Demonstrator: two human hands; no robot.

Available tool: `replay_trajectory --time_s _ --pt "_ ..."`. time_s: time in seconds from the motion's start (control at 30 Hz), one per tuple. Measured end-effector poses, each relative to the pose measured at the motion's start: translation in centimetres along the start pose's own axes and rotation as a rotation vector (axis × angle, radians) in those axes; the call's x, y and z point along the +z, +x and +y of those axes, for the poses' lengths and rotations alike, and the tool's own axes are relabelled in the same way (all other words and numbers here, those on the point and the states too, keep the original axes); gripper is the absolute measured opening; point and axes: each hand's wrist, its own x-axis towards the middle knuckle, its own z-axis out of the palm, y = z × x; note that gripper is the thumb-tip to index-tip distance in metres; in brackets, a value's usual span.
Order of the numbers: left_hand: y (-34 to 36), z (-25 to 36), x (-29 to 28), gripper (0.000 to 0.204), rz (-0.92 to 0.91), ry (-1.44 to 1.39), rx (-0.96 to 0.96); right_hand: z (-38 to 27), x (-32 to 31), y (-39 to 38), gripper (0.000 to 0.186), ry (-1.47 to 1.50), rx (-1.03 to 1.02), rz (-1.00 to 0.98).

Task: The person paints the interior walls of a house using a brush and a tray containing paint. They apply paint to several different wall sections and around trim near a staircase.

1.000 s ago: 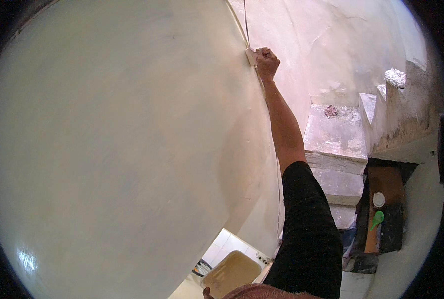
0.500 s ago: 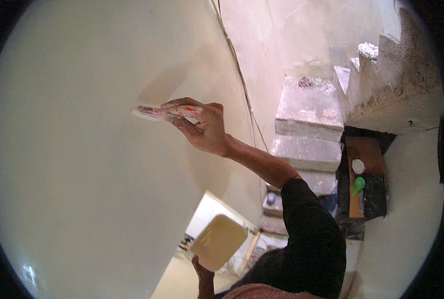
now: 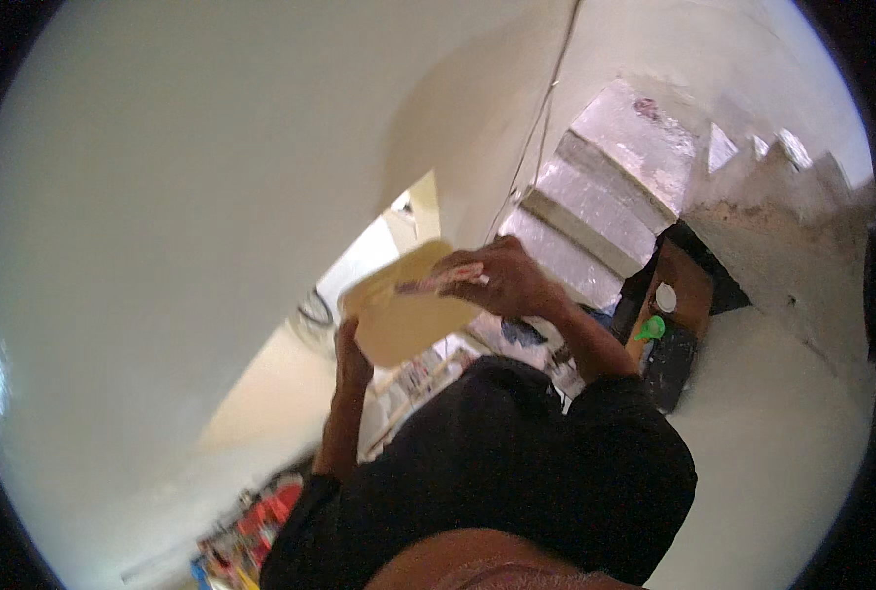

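A cream-coloured rectangular tub (image 3: 403, 334) with rounded corners is in my left hand (image 3: 353, 356), whose fingers grip its near left edge. My right hand (image 3: 509, 278) is closed around the paint-stained handle of a paintbrush (image 3: 460, 276). The brush head points left, over the tub's surface. Blur hides whether the bristles touch the cream paint. Both hands are in front of my body, beside the large pale wall (image 3: 162, 226).
Paint-spattered steps (image 3: 595, 202) rise beyond my right arm. A thin cable (image 3: 556, 84) runs along the wall corner. On a brown board (image 3: 689, 285) lie a white round lid (image 3: 665, 297) and a green plastic piece (image 3: 651, 327). Red and mixed items (image 3: 271, 511) sit lower left.
My right hand with the paintbrush has come away from the wall, down to the tub. The tub and left hand appear higher in view, and the whole view has turned.
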Motion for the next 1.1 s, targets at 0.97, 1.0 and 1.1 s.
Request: replay_trajectory --time_s 0.97,1.0,1.1 --pt "-3.4 1.5 3.1 0.054 0.126 0.006 0.116 -1.6 5.5 -2.3 0.036 -0.156 -0.225 -0.176" --pt "-3.6 1.5 3.2 0.054 0.143 0.020 0.127 -2.0 4.9 -2.2 0.036 -0.183 -0.184 -0.170" --pt "-3.7 1.2 2.0 0.051 0.108 0.063 0.091 -1.1 4.4 -1.8 0.038 -0.231 -0.199 -0.088"
